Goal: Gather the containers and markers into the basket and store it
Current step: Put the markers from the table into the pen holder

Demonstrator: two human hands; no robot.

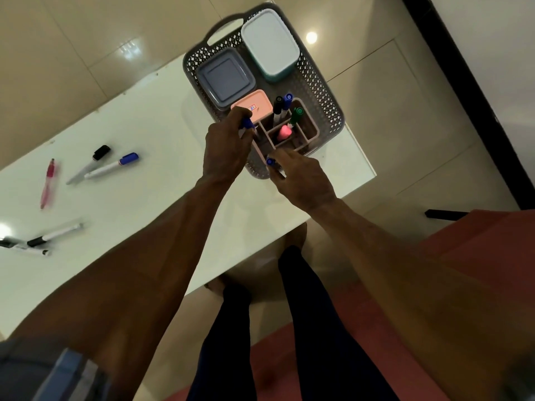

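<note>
At the far right corner of the table (144, 134), head view, we are working over the grey basket (324, 91), which is overhanging the table's far edge a little. Inside it: teal container with white lid (270, 49) at the far side, grey square container (225, 78) beside it, pink flat container (254, 107) nearer us, and a pink divided organiser (289, 134) at the basket's near right, holding a black marker (278, 107), a blue marker (286, 104), a green marker (296, 114) and something pink (285, 132) we cannot identify.

Our left hand (227, 149) is gripping a blue-capped marker (247, 124), fingers curled round it, over the organiser's left compartment. Our right hand (301, 178) is pinching another blue-capped marker (271, 162) at the basket's near rim.

Loose items are lying well apart toward the table's left edge: a pink pen (47, 182), a black-capped marker (88, 166), a blue-capped white marker (111, 166), plus a blurred cluster of black-and-white markers (40, 241) at the near left.

Judgement: we are partway, with both markers about to drop into the organiser. Risks: both hands crowding one small organiser could tip it or knock out the upright markers; a marker could miss its compartment and slip under the containers; pushing the overhanging basket could send it off the far edge; the left-side pens could get forgotten.
</note>
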